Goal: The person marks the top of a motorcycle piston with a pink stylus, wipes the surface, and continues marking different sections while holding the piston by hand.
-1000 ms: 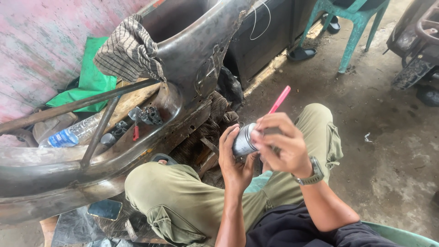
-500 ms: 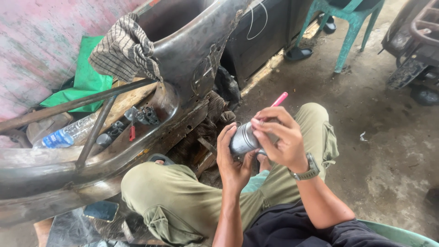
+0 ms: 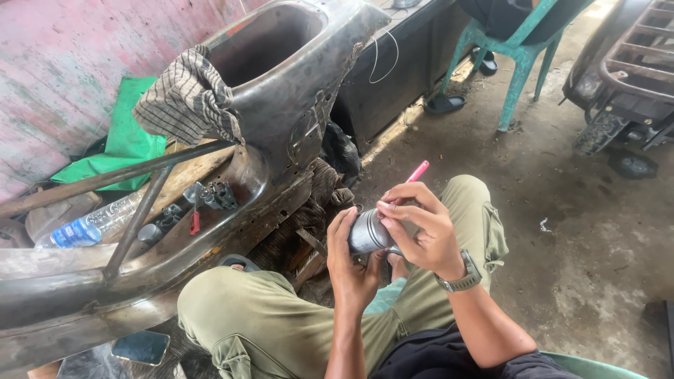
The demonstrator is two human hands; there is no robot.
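Hands clasp metal cylinder near scooter frame's edge.

Silver piston, pink pen, checked cloth

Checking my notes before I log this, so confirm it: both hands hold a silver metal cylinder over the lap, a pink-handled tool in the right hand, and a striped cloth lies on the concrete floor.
Wrong on the cloth. In the head view the striped cloth hangs over the edge of the scooter frame, not on the floor. The rest holds: left hand and right hand hold the silver metal cylinder, with the pink-handled tool.
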